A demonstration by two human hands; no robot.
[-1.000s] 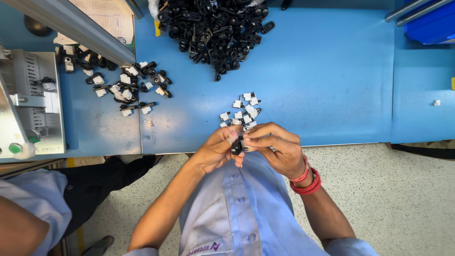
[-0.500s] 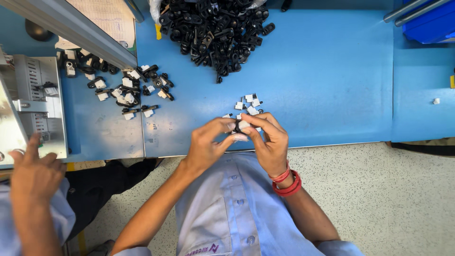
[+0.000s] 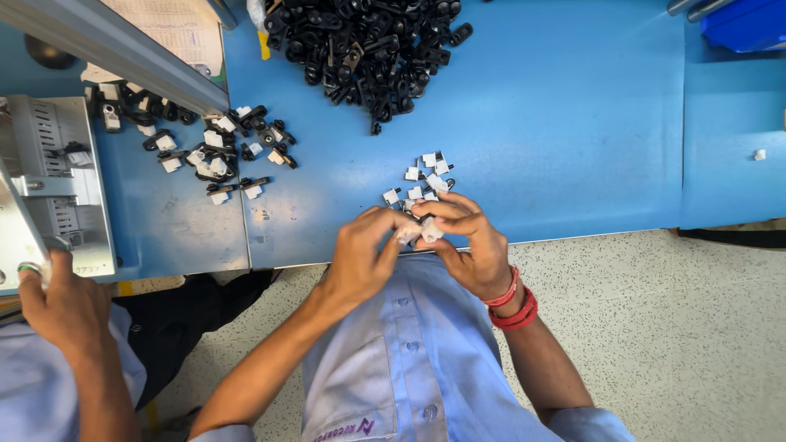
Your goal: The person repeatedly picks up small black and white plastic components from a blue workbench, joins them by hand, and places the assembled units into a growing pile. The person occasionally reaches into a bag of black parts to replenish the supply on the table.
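My left hand and my right hand meet at the near edge of the blue table. Together they pinch a small white plastic piece between the fingertips. Whether a black part is also held is hidden by the fingers. Just beyond my hands lies a small cluster of white pieces. A big heap of black plastic parts sits at the far middle of the table. Red bangles ring my right wrist.
A group of joined black-and-white parts lies at the left. A grey metal machine stands at the far left, with another person's hand at it. A blue bin is at the top right. One stray white piece lies far right.
My hands have moved slightly up and left over the table edge and keep working the small piece. The other person's hand has come down onto the grey machine's front.
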